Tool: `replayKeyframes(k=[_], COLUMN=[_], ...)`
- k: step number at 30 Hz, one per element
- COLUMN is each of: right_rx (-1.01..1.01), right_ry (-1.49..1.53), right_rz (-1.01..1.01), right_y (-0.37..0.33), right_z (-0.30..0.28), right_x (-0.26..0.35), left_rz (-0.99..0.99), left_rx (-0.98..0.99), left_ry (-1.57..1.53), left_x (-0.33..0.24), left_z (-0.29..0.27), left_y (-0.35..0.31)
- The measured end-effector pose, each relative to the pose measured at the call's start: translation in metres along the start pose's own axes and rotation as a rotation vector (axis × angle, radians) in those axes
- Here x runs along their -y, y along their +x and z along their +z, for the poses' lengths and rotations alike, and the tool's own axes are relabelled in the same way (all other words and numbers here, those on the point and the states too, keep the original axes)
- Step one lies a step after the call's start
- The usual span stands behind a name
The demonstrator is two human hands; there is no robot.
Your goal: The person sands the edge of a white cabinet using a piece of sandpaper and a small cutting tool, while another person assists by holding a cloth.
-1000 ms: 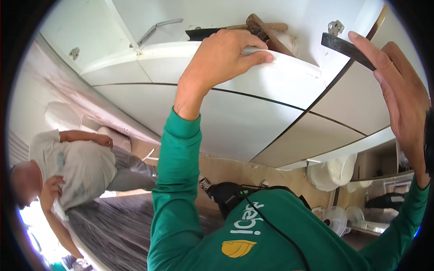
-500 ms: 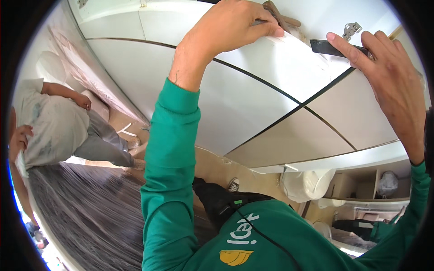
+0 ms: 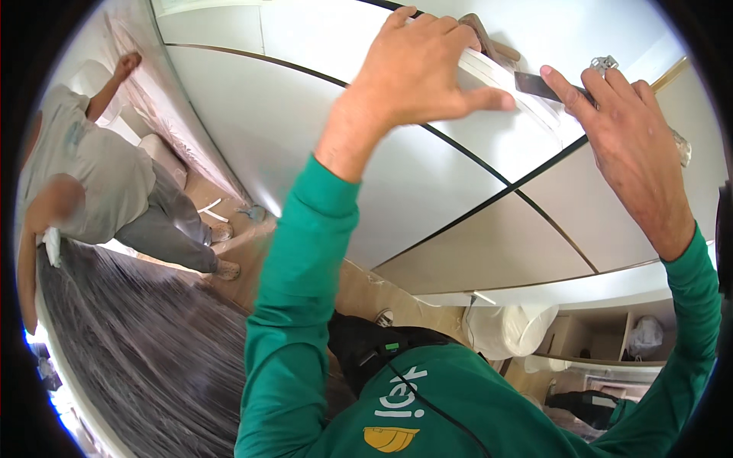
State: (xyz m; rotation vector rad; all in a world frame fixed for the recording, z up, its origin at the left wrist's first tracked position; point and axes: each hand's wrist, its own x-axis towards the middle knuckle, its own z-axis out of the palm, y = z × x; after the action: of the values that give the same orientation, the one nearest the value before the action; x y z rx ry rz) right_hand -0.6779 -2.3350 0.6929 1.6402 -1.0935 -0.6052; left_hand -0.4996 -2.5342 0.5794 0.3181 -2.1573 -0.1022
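My left hand [image 3: 420,72] is over the edge of a white cabinet door or panel, with its fingers at a pale strip [image 3: 489,69] and its thumb stretched out. Between thumb and fingers I see nothing held. In my right hand [image 3: 626,130] is a flat, dark-bladed tool [image 3: 534,85], perhaps a scraper; the index finger lies along it and its tip points toward the strip. The grip end is mostly hidden by the hand. Behind my right fingers shows a metal hinge [image 3: 603,64]. A brown tool with a wooden handle [image 3: 504,52] lies beyond the strip.
White and beige panels [image 3: 450,221] with dark gaps stand in front of me. At the left, another person [image 3: 107,168] stands by a dark surface under plastic film [image 3: 145,328]. A white wrapped bucket [image 3: 500,332] and an open shelf [image 3: 595,332] are at the lower right.
My left hand has opened from a pinch at the strip, its thumb swinging away. My right hand with the dark blade has shifted slightly down and left. The other person has raised an arm.
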Motion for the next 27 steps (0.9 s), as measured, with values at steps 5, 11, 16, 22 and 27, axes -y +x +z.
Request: replayKeyframes(k=[5, 11, 16, 22, 27], right_rx=[-0.015, 0.004, 0.011, 0.071, 0.052], right_ry=[0.067, -0.042, 0.114, 0.214, 0.147], right_rz=[0.003, -0.002, -0.059, -0.089, -0.106], right_y=[0.005, 0.009, 0.016, 0.031, 0.032], right_z=[-0.003, 0.004, -0.013, -0.019, -0.025], right_x=[0.001, 0.003, -0.019, -0.024, -0.02], left_rz=[-0.095, -0.213, -0.18, -0.082, -0.029], left_rx=[-0.396, -0.455, -0.553, -0.497, -0.546], left_ry=[0.081, 0.068, -0.269, -0.242, -0.267], left_x=[-0.016, -0.03, -0.031, -0.054, -0.041], left_z=[0.053, 0.062, 0.054, 0.056, 0.055], left_y=[-0.013, -0.015, -0.02, -0.024, -0.013])
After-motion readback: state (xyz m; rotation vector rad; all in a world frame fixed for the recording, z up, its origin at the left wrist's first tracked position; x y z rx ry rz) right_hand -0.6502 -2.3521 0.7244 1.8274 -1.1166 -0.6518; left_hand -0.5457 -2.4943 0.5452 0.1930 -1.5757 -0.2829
